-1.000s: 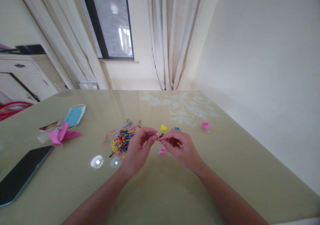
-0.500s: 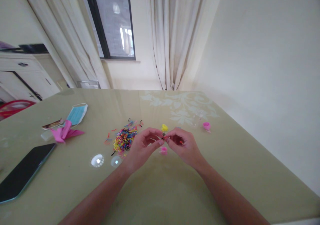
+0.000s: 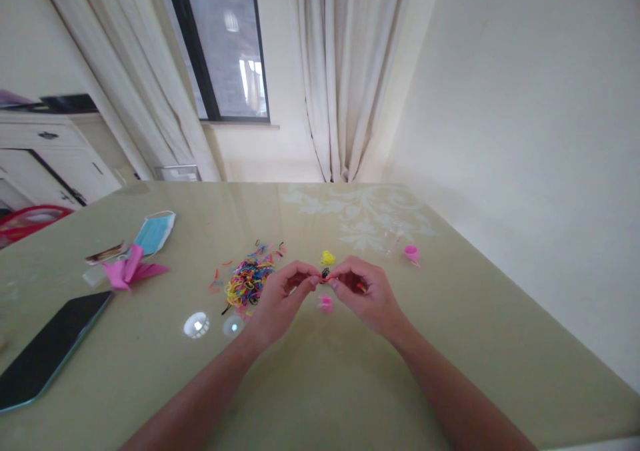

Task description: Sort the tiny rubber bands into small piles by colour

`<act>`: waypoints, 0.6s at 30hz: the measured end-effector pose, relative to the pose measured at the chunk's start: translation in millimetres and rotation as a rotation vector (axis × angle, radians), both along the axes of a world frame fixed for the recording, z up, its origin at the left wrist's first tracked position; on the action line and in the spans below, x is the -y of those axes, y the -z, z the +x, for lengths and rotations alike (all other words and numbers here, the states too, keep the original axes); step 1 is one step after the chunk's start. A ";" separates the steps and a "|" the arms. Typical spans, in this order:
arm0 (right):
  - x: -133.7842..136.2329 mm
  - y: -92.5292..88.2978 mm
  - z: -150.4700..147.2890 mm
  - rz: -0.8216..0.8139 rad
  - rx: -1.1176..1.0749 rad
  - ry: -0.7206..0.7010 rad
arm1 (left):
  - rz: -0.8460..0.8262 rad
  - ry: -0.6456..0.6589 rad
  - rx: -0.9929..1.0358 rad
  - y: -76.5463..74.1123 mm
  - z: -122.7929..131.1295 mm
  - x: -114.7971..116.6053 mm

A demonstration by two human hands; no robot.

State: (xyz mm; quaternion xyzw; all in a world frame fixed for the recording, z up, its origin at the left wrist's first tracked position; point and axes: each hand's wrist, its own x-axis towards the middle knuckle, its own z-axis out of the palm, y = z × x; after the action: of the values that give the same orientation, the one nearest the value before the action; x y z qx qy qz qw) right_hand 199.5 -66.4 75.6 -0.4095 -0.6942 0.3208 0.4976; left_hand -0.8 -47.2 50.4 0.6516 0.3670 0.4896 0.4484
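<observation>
My left hand (image 3: 283, 297) and my right hand (image 3: 365, 291) meet fingertip to fingertip above the table, both pinched on a small red rubber band (image 3: 325, 277) between them. A pile of small coloured rubber bands (image 3: 246, 282) lies just left of my left hand. A small pink cluster of bands (image 3: 326, 303) sits on the table under my hands. A yellow cluster (image 3: 327, 258) lies just beyond them.
On the glossy beige table (image 3: 320, 384) lie a dark phone (image 3: 47, 351) at the left edge, a pink paper shape (image 3: 127, 272), a blue face mask (image 3: 153, 232) and a pink cap (image 3: 411, 252). A wall runs along the right side; curtains and a window stand behind.
My hands stayed together on the red band, shifting slightly; the fingertips drew a little closer. The camera view moved a bit.
</observation>
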 end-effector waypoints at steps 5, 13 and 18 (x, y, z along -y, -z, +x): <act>-1.3 -6.3 5.5 -0.117 -0.124 -0.049 | 0.099 -0.082 -0.207 0.9 -9.7 -9.8; -13.3 -16.4 29.2 -0.201 -0.124 -0.024 | 0.310 -0.438 -1.165 17.6 -46.5 -34.5; -28.5 -12.4 65.9 -0.243 0.455 0.027 | 0.245 -0.411 -1.297 19.5 -50.2 -38.6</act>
State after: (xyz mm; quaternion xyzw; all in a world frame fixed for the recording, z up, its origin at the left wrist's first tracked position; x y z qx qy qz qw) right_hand 265.4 -37.9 88.0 -0.5370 -0.7392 0.2947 0.2801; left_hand -51.1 -8.6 31.0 0.7760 0.6190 0.1140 -0.0405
